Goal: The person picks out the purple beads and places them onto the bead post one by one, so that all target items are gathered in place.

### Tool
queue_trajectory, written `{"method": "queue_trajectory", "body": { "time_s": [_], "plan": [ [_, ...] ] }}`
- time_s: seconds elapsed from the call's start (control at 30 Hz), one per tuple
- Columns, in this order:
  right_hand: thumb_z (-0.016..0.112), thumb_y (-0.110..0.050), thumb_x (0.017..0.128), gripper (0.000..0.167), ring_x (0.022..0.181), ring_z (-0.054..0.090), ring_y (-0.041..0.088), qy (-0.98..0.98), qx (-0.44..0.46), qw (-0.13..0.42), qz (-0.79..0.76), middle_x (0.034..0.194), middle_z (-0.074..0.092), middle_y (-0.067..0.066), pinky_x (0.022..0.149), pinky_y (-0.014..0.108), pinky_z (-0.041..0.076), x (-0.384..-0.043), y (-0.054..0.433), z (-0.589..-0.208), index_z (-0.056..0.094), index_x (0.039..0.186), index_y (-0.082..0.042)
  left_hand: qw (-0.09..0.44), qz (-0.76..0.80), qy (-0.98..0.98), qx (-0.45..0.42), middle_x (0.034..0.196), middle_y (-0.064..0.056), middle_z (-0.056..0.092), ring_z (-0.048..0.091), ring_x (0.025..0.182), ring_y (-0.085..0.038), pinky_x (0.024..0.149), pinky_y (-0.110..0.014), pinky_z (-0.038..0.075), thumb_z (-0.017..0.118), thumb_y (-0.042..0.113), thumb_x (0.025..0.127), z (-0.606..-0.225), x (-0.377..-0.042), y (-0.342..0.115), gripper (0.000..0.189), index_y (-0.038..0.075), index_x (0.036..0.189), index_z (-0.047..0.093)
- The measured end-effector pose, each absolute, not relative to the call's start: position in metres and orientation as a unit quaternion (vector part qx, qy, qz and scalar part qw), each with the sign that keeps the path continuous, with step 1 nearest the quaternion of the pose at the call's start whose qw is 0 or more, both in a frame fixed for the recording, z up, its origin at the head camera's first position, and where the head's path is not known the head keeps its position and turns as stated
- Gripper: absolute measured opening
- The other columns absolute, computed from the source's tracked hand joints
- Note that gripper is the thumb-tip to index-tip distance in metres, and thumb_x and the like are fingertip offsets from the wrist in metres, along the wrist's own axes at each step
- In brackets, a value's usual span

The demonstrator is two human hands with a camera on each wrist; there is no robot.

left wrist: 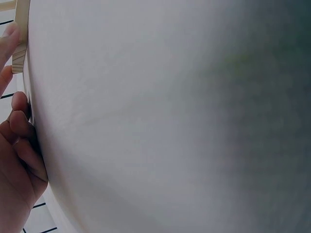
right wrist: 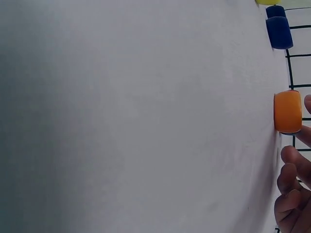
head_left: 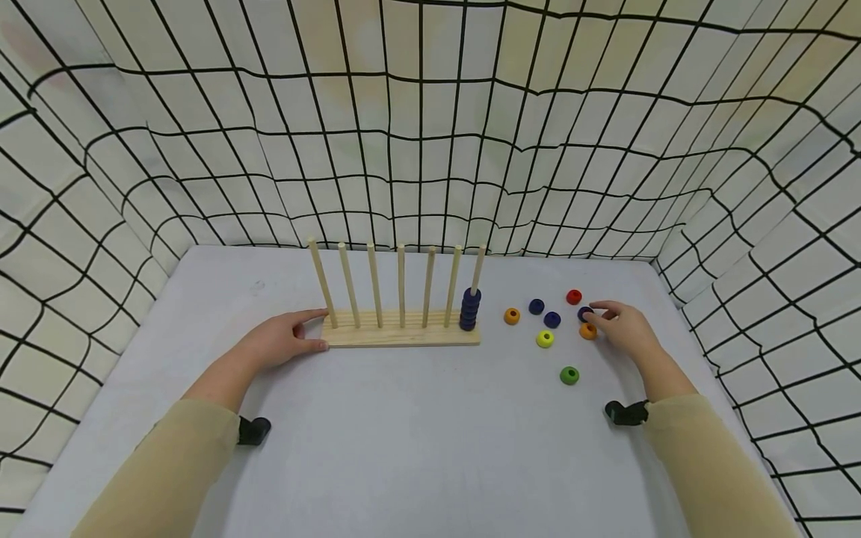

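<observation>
A wooden peg rack (head_left: 403,338) with several upright pegs stands at the table's middle. Its rightmost peg carries a stack of dark blue beads (head_left: 469,309). At the rack's left end, my left hand (head_left: 279,340) grips the base between thumb and fingers; that base end (left wrist: 20,39) also shows in the left wrist view. On the right, my right hand (head_left: 625,329) pinches a dark blue bead (head_left: 584,313) at the tabletop. An orange bead (head_left: 588,331) lies just in front of it and hides it in the right wrist view.
Nearby lie a red bead (head_left: 574,297), two loose blue beads (head_left: 536,306), another orange bead (head_left: 512,316), a yellow bead (head_left: 545,339) and a green bead (head_left: 569,375). Black netting (head_left: 420,134) over pale walls surrounds the white table (head_left: 417,448) at the back and sides.
</observation>
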State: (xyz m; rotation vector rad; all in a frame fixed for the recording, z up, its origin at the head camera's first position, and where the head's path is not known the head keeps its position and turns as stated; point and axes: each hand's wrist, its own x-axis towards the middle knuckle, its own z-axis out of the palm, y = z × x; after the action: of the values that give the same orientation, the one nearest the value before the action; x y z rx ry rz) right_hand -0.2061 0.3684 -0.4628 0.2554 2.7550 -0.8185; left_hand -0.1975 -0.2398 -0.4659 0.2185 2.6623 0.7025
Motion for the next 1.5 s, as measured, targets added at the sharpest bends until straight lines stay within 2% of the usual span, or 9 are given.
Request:
{"method": "queue_trajectory", "body": {
  "time_s": [0.33,0.63,1.0,1.5],
  "plan": [
    [0.058,-0.053,0.096,0.069,0.104,0.048,0.035,0.943,0.109,0.141,-0.280,0.128,0.049,0.024,0.081,0.040,0.043,-0.2099,0.3694,-0.4669,0.046,0.147,-0.008,0.186,0.253,0.946,0.083,0.082,-0.005,0.047,0.043,0.073,-0.020,0.065,-0.035,0.033,0.073,0.051,0.086,-0.4638,-0.1963,-0.2382,0.078,0.019,0.151,0.043],
    [0.058,-0.049,0.097,0.065,0.107,0.046,0.036,0.939,0.116,0.150,-0.286,0.128,0.049,0.024,0.086,0.044,0.043,-0.2117,0.3691,-0.4647,0.048,0.145,-0.006,0.189,0.255,0.945,0.078,0.082,-0.005,0.047,0.043,0.073,-0.020,0.065,-0.036,0.033,0.073,0.052,0.086,-0.4653,-0.1965,-0.2381,0.079,0.019,0.151,0.043],
    [0.058,-0.049,0.097,0.065,0.107,0.046,0.036,0.934,0.115,0.158,-0.299,0.130,0.047,0.025,0.086,0.043,0.043,-0.2125,0.3697,-0.4627,0.049,0.144,-0.005,0.188,0.255,0.945,0.080,0.082,-0.005,0.047,0.043,0.073,-0.020,0.065,-0.036,0.033,0.073,0.052,0.086,-0.4651,-0.1968,-0.2384,0.079,0.019,0.151,0.043],
    [0.057,-0.052,0.097,0.066,0.104,0.047,0.035,0.941,0.115,0.126,-0.293,0.126,0.050,0.023,0.082,0.041,0.043,-0.2122,0.3721,-0.4690,0.051,0.142,-0.005,0.188,0.250,0.947,0.078,0.082,-0.005,0.047,0.043,0.073,-0.020,0.064,-0.036,0.032,0.072,0.055,0.085,-0.4673,-0.1983,-0.2401,0.081,0.019,0.152,0.043]
  ]
}}
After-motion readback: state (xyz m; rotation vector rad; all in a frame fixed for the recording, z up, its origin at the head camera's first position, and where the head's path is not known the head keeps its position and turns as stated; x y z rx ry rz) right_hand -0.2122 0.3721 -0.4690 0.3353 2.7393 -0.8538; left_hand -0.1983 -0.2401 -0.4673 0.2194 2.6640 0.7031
